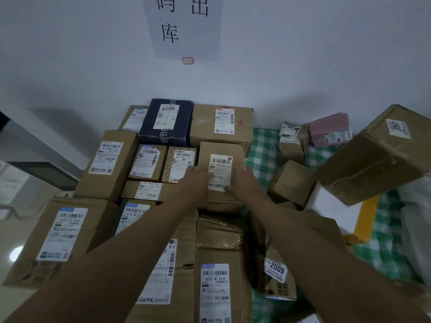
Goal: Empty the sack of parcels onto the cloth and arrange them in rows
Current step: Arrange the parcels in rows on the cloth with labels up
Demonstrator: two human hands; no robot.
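You are facing matt brown cardboard parcels (109,164) bearing smooth white paper labels (220,171). Glossy tape is wrinkling on one carton (373,157). Woven checked cloth (261,150) is lying underneath.

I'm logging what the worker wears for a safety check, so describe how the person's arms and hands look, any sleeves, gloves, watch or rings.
Both forearms are bare up to the bottom edge of the picture, with no sleeves showing. The left hand and the right hand are bare too: no gloves. No watch, bracelet or wristband shows on either wrist. No rings show, though the picture is slightly blurred at the fingers.
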